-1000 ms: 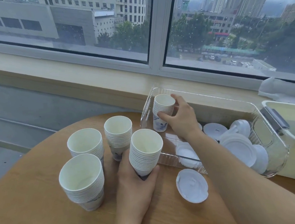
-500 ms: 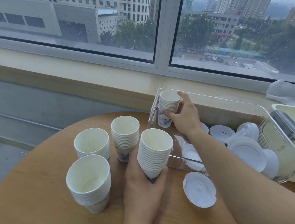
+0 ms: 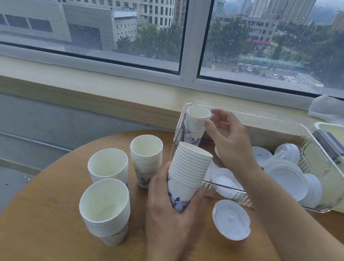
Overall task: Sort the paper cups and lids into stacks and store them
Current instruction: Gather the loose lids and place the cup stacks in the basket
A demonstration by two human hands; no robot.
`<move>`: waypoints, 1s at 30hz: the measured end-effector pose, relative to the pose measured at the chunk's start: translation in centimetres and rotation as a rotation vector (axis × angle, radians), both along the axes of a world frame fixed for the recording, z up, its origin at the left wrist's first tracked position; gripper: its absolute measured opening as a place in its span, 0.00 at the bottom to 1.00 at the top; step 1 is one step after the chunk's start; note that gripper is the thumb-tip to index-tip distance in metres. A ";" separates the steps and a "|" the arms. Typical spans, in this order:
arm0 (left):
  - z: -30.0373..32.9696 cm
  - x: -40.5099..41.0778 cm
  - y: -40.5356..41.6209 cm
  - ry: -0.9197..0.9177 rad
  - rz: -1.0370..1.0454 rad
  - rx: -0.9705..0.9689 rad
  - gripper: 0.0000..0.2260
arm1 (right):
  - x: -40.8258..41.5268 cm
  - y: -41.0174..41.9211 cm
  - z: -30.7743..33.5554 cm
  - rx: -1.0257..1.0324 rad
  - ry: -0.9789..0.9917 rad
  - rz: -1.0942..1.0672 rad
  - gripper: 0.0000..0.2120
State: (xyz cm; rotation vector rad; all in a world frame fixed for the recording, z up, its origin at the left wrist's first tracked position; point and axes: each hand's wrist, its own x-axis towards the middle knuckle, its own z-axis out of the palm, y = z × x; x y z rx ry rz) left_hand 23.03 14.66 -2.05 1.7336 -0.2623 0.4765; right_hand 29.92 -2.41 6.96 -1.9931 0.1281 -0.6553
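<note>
Here a tilted cup stack (image 3: 188,175) is gripped by the left hand (image 3: 169,211); the right hand (image 3: 228,140), fingers loosely apart, is held beside the binned stack (image 3: 195,124)

Table (image 3: 41,233): cup stacks (image 3: 105,211), lid (image 3: 231,219), bin (image 3: 337,197).

Soft, grey daylight enters through the rain-spotted window (image 3: 179,26), leaving only faint shadows on the desk (image 3: 41,233). Wide-angle distortion bends the edges; details look slightly soft.

Released the cup stack (image 3: 196,124) inside the clear bin (image 3: 335,197); lifted and tilted another stack (image 3: 188,174) toward that bin.
</note>
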 end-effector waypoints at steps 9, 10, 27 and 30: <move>0.3 -0.3 -0.4 -0.014 -0.090 0.031 0.37 | -9.1 1.0 -1.2 0.206 0.162 0.339 0.25; 0.3 -0.4 -0.5 -0.031 -0.087 0.038 0.36 | -9.3 1.0 -1.3 0.219 0.173 0.337 0.28; -1.2 0.3 -1.2 -0.208 0.040 0.243 0.25 | -8.1 -2.7 1.0 0.344 0.020 0.139 0.38; -1.2 0.4 -1.2 -0.138 0.040 0.258 0.27 | -6.4 -3.9 1.9 0.203 -0.045 0.030 0.43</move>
